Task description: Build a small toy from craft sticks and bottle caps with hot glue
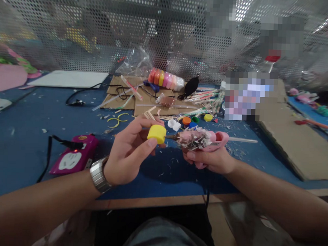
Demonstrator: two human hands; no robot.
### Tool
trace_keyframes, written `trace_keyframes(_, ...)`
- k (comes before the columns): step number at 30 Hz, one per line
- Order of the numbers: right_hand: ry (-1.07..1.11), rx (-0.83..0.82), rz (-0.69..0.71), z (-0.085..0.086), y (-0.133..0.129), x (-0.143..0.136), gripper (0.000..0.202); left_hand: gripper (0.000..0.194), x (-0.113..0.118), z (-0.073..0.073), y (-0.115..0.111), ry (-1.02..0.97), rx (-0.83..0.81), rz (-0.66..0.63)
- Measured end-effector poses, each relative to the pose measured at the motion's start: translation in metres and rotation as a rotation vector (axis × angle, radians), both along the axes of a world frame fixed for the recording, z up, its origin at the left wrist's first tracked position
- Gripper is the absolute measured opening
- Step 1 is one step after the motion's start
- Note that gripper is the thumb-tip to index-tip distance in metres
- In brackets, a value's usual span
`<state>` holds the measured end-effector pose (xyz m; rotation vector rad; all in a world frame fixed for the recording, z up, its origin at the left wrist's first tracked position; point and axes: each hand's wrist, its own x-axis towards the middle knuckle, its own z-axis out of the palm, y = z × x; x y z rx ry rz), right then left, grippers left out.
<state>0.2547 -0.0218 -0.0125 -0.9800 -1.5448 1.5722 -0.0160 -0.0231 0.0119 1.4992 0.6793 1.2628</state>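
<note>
Magenta plastic power box (85, 143), black cord (48, 158) plugged in, red light (76, 150) on. Silver metal watch (99, 175), then left hand (128, 150) pinching round yellow plastic cap (156, 134) over blue tabletop (32, 122). Grubby pink glue gun (197, 138), nozzle (171, 137) right by cap, can't tell if touching. Right hand (212, 160), fingers wrapped round gun, clear stick (244, 140) poking out back.

The left hand (128, 152) pinches a yellow cap (156, 134). The right hand (215, 159) points a glue gun (195, 138) at it from 3 o'clock. A coloured pack (165, 79) lies beyond at 12 o'clock.
</note>
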Motion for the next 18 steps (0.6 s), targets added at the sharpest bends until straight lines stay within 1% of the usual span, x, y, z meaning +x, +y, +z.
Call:
trace_keyframes(3,0.017,0.009,-0.011,-0.0025,0.0002,0.0014,0.05,0.023,-0.0002,-0.0003,-0.0001,-0.009,-0.002,0.003)
trace_keyframes(6,0.034,0.016,-0.005,-0.0004,0.0001,0.0002,0.049,0.023,0.0005,0.0005,-0.0002,-0.014,-0.01,0.009)
trace_keyframes(10,0.001,0.004,-0.023,0.0021,-0.0006,-0.0011,0.049,0.021,0.0017,0.0028,-0.0009,-0.044,-0.018,-0.017)
trace_keyframes(14,0.005,0.004,-0.037,-0.0012,-0.0003,0.0007,0.049,0.02,0.0018,0.0037,-0.0019,-0.06,-0.018,-0.049)
trace_keyframes(18,0.021,-0.002,-0.026,-0.003,0.0003,0.0022,0.048,0.02,0.0012,0.0027,-0.0019,-0.058,-0.012,-0.055)
